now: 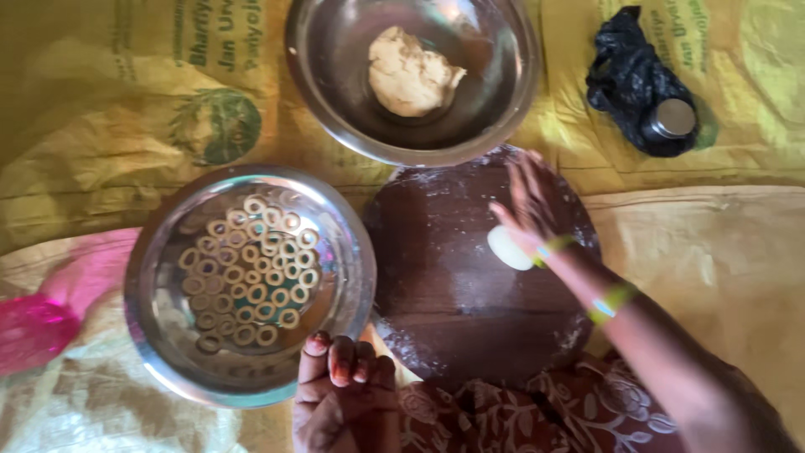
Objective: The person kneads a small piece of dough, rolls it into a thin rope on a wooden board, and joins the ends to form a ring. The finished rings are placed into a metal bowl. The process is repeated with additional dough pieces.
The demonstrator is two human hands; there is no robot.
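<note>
home floor kitchen | steel bowls (411, 143) | wooden rolling board (444, 285) | sacks (101, 109) as mats

Small pale dough piece (509, 248), oval, flattened, pressed under heel of right hand (530, 210), behind outstretched fingers (524, 172). Round dark wooden board (444, 285), flour-dusted, lying flat beneath fingers, extending well past fingertips on all sides.

Bare forearms, yellow-green bangles (610, 302) on the right wrist, reddish stain on left fingertips (319, 342), maroon floral-print garment (537, 415) over the lap
</note>
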